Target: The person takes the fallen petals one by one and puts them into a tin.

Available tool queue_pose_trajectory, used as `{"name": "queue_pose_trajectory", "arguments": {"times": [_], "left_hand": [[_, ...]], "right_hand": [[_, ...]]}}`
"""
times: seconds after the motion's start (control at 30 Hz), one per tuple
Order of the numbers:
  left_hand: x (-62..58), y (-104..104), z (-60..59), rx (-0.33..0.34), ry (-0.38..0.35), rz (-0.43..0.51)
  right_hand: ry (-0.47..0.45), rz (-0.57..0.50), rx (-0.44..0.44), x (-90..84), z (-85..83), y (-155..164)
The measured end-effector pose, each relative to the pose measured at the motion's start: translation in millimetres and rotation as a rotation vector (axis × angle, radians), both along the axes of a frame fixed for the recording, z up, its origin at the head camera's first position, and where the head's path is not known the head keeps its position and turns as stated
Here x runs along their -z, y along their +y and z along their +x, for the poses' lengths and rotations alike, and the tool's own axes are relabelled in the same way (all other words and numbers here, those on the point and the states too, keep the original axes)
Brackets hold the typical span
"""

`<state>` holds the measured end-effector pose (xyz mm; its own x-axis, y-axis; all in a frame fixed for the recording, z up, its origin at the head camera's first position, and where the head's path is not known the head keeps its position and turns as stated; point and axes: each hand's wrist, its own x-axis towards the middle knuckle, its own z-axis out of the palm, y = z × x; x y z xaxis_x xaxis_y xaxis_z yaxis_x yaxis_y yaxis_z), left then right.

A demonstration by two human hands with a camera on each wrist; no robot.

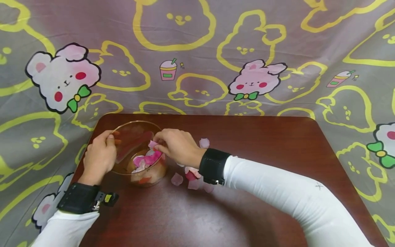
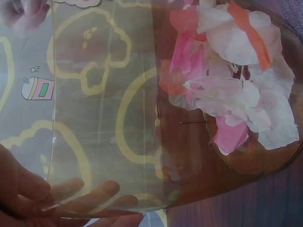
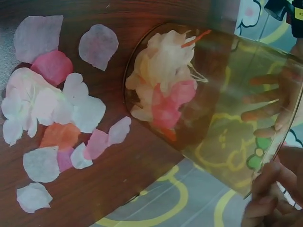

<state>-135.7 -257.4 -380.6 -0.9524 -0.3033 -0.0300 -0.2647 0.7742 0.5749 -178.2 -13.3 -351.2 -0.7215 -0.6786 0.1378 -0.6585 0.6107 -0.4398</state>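
Observation:
A clear glass bowl (image 1: 132,144) stands tilted at the left of a dark wooden table (image 1: 247,154). My left hand (image 1: 103,151) grips its left rim, and its fingers (image 2: 80,191) show through the glass wall. Pink, white and orange petals (image 1: 145,160) lie in the bowl's bottom, also seen as petals (image 2: 232,80) and petals (image 3: 163,90) from the wrists. My right hand (image 1: 158,145) pinches a pink petal (image 1: 153,143) over the bowl's mouth. Loose petals (image 1: 191,175) lie on the table under my right wrist.
More loose petals (image 3: 57,109) are scattered beside the bowl (image 3: 213,123), and one pale petal (image 1: 204,142) lies behind my right hand. A grey cloth (image 1: 197,51) printed with rabbits hangs behind and around the table. Both wrists wear black bands.

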Motion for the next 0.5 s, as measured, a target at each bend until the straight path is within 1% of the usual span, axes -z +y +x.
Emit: {"name": "queue_pose_trajectory", "arguments": {"times": [0.13, 0.2, 0.3, 0.4, 0.5], "left_hand": [[-0.4, 1.0, -1.2, -0.001, -0.007, 0.003], [-0.8, 1.6, -1.8, 0.000, -0.007, 0.003], [-1.7, 1.8, -2.1, 0.005, -0.001, -0.001], [-1.6, 1.4, -1.5, 0.007, -0.004, -0.004], [-0.8, 0.3, -0.3, 0.004, -0.006, -0.005]], "right_hand": [[-0.019, 0.009, -0.004, -3.5, -2.8, 1.8], [-0.011, -0.016, 0.015, -5.6, -6.7, 5.3], [-0.002, -0.055, 0.069, -7.1, -16.5, 12.9], [-0.028, -0.057, 0.132, -1.8, -28.5, 23.3], [-0.079, -0.008, 0.174, 12.3, -39.7, 35.7]]}}
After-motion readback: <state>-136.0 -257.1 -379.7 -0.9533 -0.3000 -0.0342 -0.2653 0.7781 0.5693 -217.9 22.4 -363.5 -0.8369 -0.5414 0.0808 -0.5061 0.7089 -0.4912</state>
